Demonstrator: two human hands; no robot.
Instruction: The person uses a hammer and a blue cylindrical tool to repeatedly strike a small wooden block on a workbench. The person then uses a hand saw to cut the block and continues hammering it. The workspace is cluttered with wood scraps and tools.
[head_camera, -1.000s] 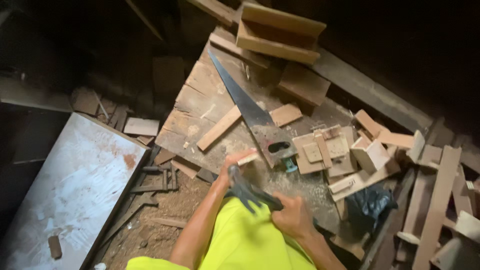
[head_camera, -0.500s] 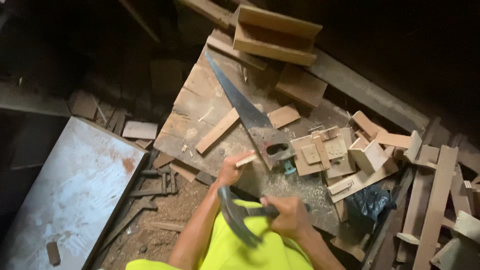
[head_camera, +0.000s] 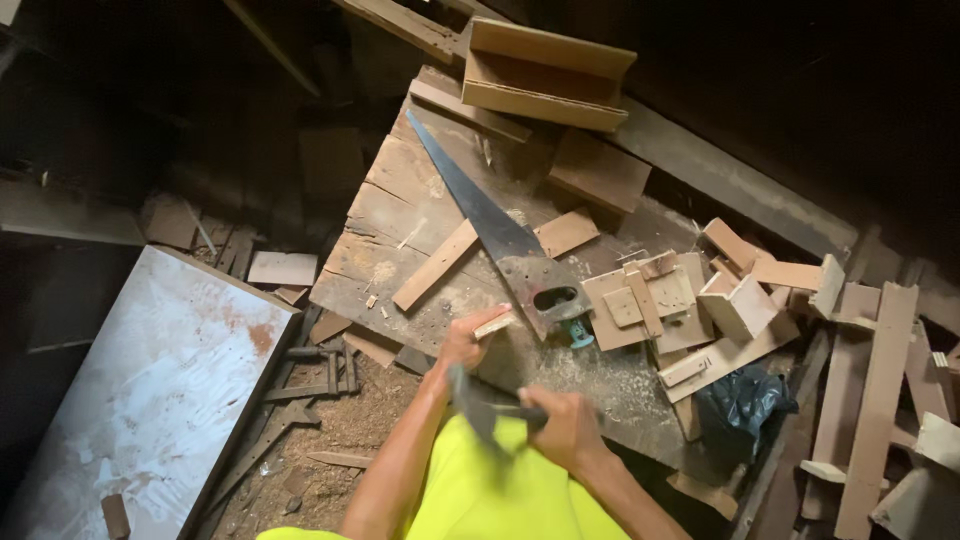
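Left hand pinching a small wood block on the worn surface, just beside the handsaw handle. Right hand clamped around a dark hammer, nearer the body than the handsaw.

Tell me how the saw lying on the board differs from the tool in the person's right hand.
The hand saw lies flat and untouched on the worn wooden board; the hatchet-like tool is gripped in the right hand and raised off it. The hand saw has a long, tapering blade; the hatchet-like tool looks short, with a dark, blurred head. Both are hand tools. The left hand holds a small wood piece.
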